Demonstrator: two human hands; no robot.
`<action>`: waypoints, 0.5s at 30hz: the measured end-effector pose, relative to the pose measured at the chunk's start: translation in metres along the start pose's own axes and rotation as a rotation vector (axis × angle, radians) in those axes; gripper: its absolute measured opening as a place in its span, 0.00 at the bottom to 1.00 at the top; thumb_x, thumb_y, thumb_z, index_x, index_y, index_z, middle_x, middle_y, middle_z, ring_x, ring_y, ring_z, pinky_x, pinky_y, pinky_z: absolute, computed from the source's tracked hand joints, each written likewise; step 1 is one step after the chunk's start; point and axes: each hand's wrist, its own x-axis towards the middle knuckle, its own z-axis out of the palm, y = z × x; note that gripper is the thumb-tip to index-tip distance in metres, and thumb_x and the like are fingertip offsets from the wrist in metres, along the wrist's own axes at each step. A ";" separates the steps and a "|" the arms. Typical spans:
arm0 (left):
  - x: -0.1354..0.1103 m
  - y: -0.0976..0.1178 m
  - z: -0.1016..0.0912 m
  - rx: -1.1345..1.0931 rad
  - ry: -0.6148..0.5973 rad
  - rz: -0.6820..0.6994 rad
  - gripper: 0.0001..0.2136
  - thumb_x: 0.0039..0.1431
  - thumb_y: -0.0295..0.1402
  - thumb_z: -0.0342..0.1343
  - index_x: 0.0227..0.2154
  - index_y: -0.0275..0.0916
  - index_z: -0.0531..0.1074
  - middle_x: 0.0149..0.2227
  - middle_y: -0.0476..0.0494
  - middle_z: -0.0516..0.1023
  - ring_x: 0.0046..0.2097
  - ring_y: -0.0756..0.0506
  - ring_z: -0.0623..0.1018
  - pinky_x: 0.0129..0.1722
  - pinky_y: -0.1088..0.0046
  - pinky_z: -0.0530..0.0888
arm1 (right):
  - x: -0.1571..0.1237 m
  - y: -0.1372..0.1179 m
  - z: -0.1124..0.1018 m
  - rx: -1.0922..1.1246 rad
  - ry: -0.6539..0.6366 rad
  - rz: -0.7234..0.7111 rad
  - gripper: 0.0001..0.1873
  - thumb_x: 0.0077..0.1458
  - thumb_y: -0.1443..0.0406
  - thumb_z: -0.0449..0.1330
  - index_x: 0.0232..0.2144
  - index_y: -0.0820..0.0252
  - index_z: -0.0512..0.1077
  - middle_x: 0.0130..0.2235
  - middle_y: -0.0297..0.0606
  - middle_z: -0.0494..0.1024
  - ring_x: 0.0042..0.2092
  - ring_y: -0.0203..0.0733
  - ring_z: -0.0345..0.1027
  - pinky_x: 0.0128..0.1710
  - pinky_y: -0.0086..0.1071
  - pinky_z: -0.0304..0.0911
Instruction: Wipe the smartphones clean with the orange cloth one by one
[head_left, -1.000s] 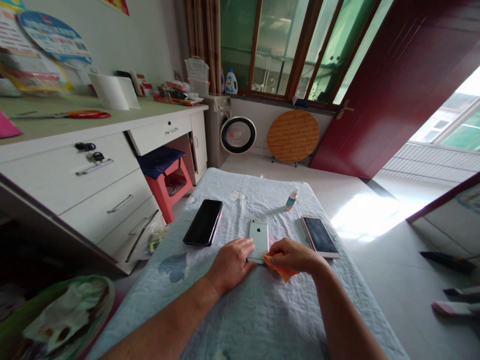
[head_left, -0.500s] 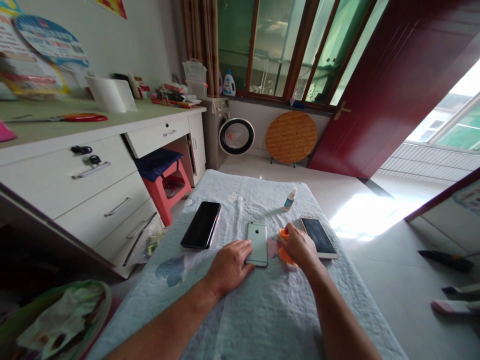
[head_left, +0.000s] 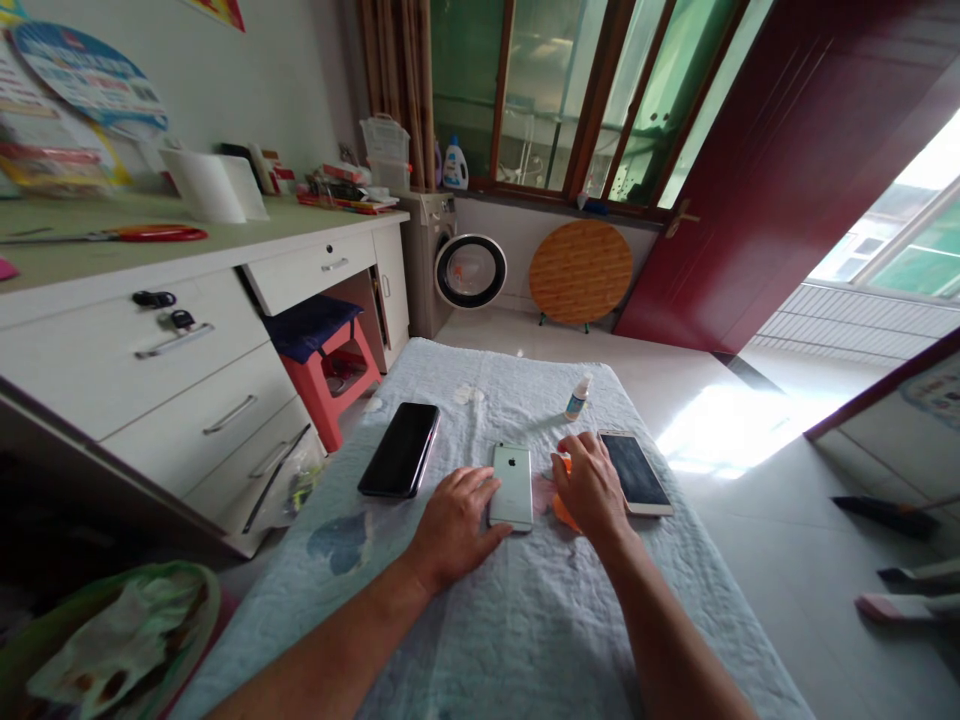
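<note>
The counter wears a blue quilt. The left hand spreads loosely; the right hand curls, its grip indeterminable. A black phone lies toward the left edge, a white-framed phone along the right, a silver phone centrally, touched by the left hand; an orange cloth lies under the right.

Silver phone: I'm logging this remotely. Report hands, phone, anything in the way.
Left hand at left edge of silver phone; right hand on orange cloth, grip unclear. Silver phone face down on blanket. No object on top; black phone to left.
</note>
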 end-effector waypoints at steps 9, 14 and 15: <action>0.003 0.002 -0.003 -0.032 0.003 -0.011 0.15 0.61 0.43 0.52 0.45 0.38 0.70 0.44 0.40 0.75 0.48 0.39 0.71 0.51 0.59 0.67 | -0.014 -0.025 0.026 0.142 -0.221 0.032 0.15 0.57 0.71 0.47 0.45 0.61 0.68 0.34 0.41 0.76 0.37 0.42 0.69 0.34 0.31 0.52; 0.002 0.004 -0.004 -0.032 -0.026 0.019 0.15 0.62 0.43 0.50 0.43 0.38 0.71 0.41 0.40 0.75 0.47 0.39 0.71 0.49 0.59 0.67 | -0.016 -0.026 0.027 0.148 -0.225 0.072 0.17 0.55 0.71 0.48 0.45 0.62 0.68 0.36 0.44 0.77 0.40 0.43 0.69 0.38 0.32 0.54; 0.002 0.004 -0.003 -0.029 -0.028 0.025 0.15 0.61 0.43 0.51 0.43 0.38 0.71 0.42 0.40 0.75 0.47 0.38 0.71 0.50 0.58 0.67 | -0.016 -0.026 0.026 0.155 -0.223 0.075 0.17 0.55 0.71 0.48 0.45 0.62 0.68 0.37 0.43 0.77 0.40 0.43 0.69 0.38 0.32 0.54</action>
